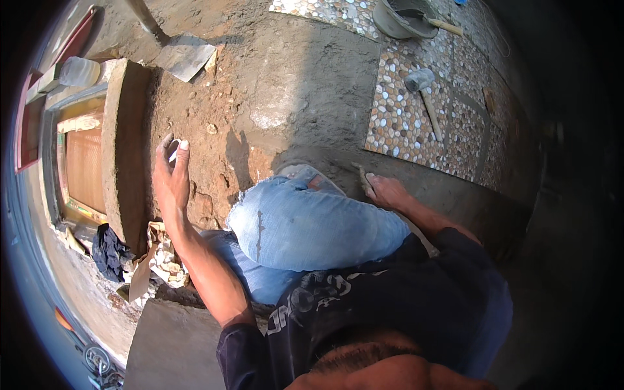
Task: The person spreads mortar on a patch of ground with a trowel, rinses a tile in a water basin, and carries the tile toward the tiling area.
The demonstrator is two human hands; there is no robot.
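Note:
My left hand [172, 179] is raised over the bare soil at the left, thumb and fingers curved apart. A pale patch shows between them; I cannot tell whether it is dusty fingers or a small thing. Beside my bent knee, my right hand [388, 193] is closed round a mortar-smeared tool handle [362, 177], whose working end I cannot make out. Wet grey mortar [331, 159] lies under and ahead of it. The pebble-patterned tiles [403, 123] begin just beyond that hand. On them lies a mallet [427, 97] with a grey head and pale handle.
A grey bucket [390, 23] holding a wooden-handled tool stands at the far right. At the far left, a metal shovel blade [186, 57] rests on the ground. A cement ledge [125, 156] borders the soil, with dark cloth [110, 250] and crumpled paper [166, 260] nearby.

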